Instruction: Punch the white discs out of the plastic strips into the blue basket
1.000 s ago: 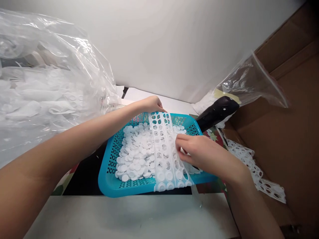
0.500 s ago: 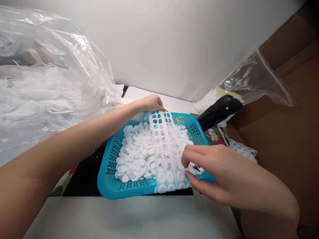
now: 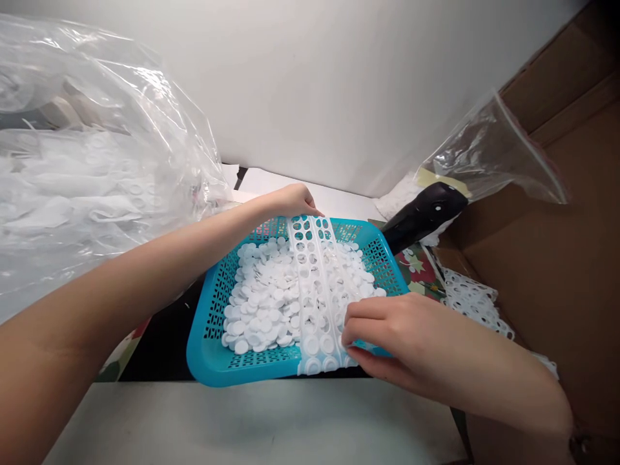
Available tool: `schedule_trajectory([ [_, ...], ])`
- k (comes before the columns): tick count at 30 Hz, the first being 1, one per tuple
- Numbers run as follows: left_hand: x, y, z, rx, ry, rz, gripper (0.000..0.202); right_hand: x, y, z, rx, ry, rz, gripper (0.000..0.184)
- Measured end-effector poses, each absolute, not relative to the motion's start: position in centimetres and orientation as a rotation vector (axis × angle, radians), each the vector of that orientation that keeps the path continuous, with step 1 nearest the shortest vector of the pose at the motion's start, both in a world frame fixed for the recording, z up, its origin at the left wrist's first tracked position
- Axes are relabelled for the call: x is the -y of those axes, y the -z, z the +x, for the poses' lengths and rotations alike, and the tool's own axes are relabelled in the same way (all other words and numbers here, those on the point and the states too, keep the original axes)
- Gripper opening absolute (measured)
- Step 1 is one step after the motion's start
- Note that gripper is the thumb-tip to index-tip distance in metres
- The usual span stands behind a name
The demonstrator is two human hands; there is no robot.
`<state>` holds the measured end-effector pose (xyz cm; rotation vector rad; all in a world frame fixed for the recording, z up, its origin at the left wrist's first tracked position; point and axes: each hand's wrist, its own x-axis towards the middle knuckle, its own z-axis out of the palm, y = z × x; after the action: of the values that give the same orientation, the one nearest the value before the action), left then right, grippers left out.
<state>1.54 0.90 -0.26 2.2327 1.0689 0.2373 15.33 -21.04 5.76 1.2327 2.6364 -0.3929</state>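
A white strip sheet (image 3: pixel 317 290) lies across a blue plastic basket (image 3: pixel 208 361), from the far rim to the near rim. Round holes fill its far part, while white discs still sit in the rows at its near end. My left hand (image 3: pixel 295 200) is closed in a pinch on the sheet's far end. At the near right edge of the sheet, my right hand (image 3: pixel 387 332) has its fingers curled and closed against it; what lies between the fingertips is hidden. Many loose white discs (image 3: pixel 261 303) fill the basket on both sides of the sheet.
A large clear plastic bag (image 3: pixel 97 174) of white material stands at the left. Behind the basket's right corner is a black handle-like object (image 3: pixel 426 213). Punched white sheets (image 3: pixel 469 300) lie by a cardboard box (image 3: pixel 547 258), with a clear zip bag (image 3: pixel 489 155) above.
My right hand has moved a little left along the sheet's near end, its fingertips drawing closer together. My left hand keeps its hold at the far end.
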Motion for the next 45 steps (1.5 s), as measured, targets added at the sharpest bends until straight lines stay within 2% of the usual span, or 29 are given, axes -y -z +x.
schedule_trajectory([
  [5, -1.0, 0.4, 1.6, -1.061, -0.243, 2.242, 0.038, 20.6, -5.6, 15.3, -2.635, 0.363, 1.217, 0.018],
  [16, -1.1, 0.4, 1.6, -1.049, -0.246, 2.239, 0.036, 19.6, -6.4, 16.2, -2.596, 0.781, 1.169, 0.014],
  [31, -1.0, 0.4, 1.6, -1.062, -0.254, 2.232, 0.037, 19.8, -6.3, 15.9, -2.559, 0.797, 1.319, 0.008],
  [39, -1.1, 0.5, 1.5, -1.044, -0.255, 2.218, 0.035, 19.4, -6.2, 15.7, -2.609, 0.738, 1.165, 0.017],
  [45, -1.2, 0.5, 1.6, -1.035, -0.252, 2.213, 0.036, 18.5, -6.1, 15.9, -2.638, 0.822, 1.002, 0.014],
])
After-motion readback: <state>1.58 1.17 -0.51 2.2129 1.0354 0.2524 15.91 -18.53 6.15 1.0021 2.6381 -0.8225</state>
